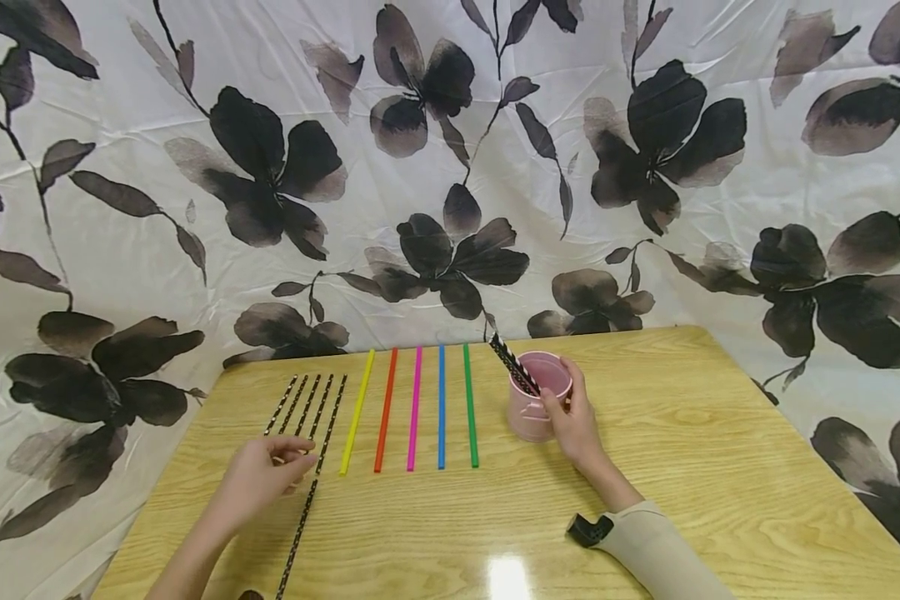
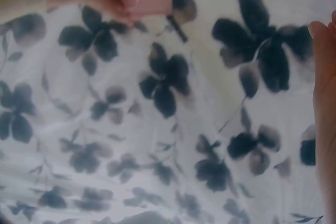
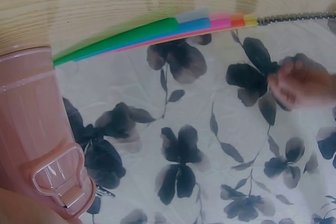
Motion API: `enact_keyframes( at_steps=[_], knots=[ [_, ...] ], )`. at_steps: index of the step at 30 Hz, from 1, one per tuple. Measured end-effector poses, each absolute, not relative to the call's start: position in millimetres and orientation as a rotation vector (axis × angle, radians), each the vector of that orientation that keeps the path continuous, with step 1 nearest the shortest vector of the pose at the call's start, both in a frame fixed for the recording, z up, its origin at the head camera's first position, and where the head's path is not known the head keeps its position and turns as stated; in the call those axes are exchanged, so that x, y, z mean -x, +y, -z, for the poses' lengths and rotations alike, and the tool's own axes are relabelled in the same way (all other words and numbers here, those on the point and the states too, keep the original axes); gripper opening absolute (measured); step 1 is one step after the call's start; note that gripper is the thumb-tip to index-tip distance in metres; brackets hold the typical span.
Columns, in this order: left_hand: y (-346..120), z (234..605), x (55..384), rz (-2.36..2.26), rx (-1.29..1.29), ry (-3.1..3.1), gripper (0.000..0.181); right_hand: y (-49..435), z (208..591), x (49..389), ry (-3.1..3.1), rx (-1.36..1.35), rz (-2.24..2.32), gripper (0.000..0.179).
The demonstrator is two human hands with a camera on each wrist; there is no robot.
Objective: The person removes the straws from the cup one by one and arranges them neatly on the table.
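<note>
My right hand [image 1: 573,417] grips a small pink bucket [image 1: 531,423] by its rim, near the table's back edge. Black patterned straws [image 1: 512,363] lean out of the bucket to the left. In the right wrist view the bucket [image 3: 31,108] shows its small wire handle. My left hand [image 1: 270,473] hovers over a row of black patterned straws [image 1: 332,425], fingers loosely bent, and no held thing shows. In the right wrist view that hand [image 3: 299,84] is blurred. Another black straw [image 1: 297,533] lies nearer the front.
Yellow [image 1: 357,414], red [image 1: 386,410], pink [image 1: 415,410], blue [image 1: 442,408] and green [image 1: 471,407] straws lie side by side on the wooden table [image 1: 435,533]. A floral cloth [image 1: 555,42] hangs behind. A black fitting [image 1: 588,530] sits at my right cuff.
</note>
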State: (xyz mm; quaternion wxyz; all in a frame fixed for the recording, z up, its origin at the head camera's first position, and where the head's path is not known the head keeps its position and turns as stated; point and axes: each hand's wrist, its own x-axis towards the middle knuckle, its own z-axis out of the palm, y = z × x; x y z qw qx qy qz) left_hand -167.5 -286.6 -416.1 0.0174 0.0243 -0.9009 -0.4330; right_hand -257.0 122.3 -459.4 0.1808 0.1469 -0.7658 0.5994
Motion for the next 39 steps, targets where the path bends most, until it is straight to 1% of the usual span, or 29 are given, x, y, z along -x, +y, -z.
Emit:
enact_keyframes(
  at_steps=[2, 5, 8, 12, 16, 18, 25, 29, 31, 36, 39],
  knots=[
    [-276, 402, 173, 1.35, -0.001, -2.792, 0.037, 123, 460, 257, -2.162, -0.409, -1.691, 0.056],
    [-256, 384, 184, 1.358, 0.123, -2.775, 0.032, 123, 461, 259, -2.166, -0.399, -1.687, 0.056],
    [-235, 371, 195, 1.399, 0.236, -2.744, 0.028, 126, 470, 266, -2.173, -0.392, -1.686, 0.057],
    [-206, 362, 214, 1.441, 0.315, -2.709, 0.022, 130, 486, 278, -2.184, -0.381, -1.69, 0.058],
    [-178, 361, 233, 1.491, 0.342, -2.676, 0.017, 130, 491, 281, -2.163, -0.391, -1.708, 0.057],
    [-165, 363, 243, 1.527, 0.375, -2.648, 0.014, 130, 491, 281, -2.145, -0.398, -1.718, 0.057],
    [-129, 379, 270, 1.677, 0.441, -2.526, 0.012, 130, 486, 278, -2.166, -0.405, -1.685, 0.058],
    [-110, 378, 270, 1.736, 0.462, -2.455, 0.013, 126, 470, 266, -2.174, -0.401, -1.669, 0.057],
    [-101, 384, 274, 1.766, 0.436, -2.417, 0.015, 125, 468, 265, -2.166, -0.397, -1.68, 0.057],
    [-82, 414, 295, 1.826, 0.356, -2.3, 0.023, 130, 488, 280, -2.159, -0.396, -1.676, 0.058],
    [-71, 423, 302, 1.844, 0.332, -2.232, 0.026, 131, 491, 281, -2.17, -0.383, -1.669, 0.058]
  ],
)
